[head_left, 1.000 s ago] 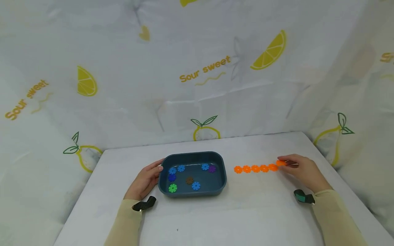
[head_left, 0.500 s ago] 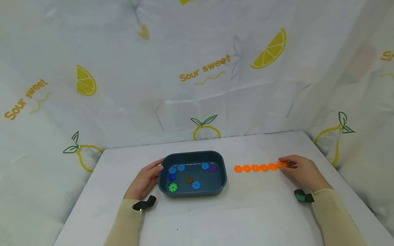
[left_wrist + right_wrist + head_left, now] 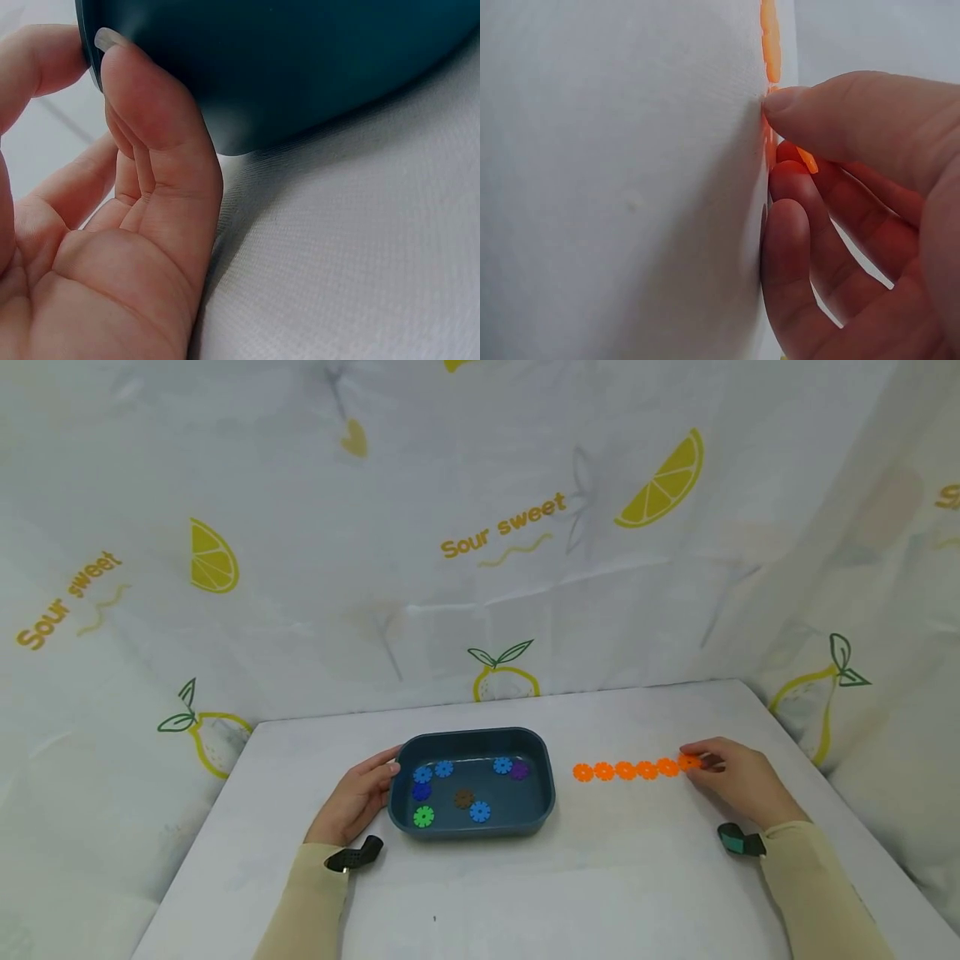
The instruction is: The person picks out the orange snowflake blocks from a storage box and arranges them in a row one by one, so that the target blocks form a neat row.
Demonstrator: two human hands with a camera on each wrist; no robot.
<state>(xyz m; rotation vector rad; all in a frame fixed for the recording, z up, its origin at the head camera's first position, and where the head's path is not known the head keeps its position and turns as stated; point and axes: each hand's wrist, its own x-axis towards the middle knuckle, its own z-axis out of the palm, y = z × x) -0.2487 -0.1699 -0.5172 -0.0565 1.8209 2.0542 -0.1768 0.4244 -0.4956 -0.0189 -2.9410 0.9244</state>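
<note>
My left hand [image 3: 355, 797] grips the left end of a dark blue plastic tray [image 3: 470, 833], its thumb over the rim in the left wrist view. At the right end of a row of orange notched discs [image 3: 626, 770], my right hand [image 3: 738, 781] pinches the last orange snowflake disc [image 3: 689, 762] between thumb and fingers. That disc lies almost flat, close to its neighbour; whether they touch I cannot tell. In the right wrist view, an orange edge [image 3: 808, 160] shows between the fingers, and the rest of the disc is mostly hidden.
Inside the tray lie several loose notched discs: a green one [image 3: 423, 816], a brown one [image 3: 464, 798], a purple one [image 3: 519, 769] and blue ones [image 3: 480, 812]. A white cloth covers the table [image 3: 570, 893]. Behind it hangs a lemon-printed curtain [image 3: 360, 643].
The last orange disc has come down from a raised tilt to nearly flat, shifting slightly right with my right hand. My left hand and the tray stay put.
</note>
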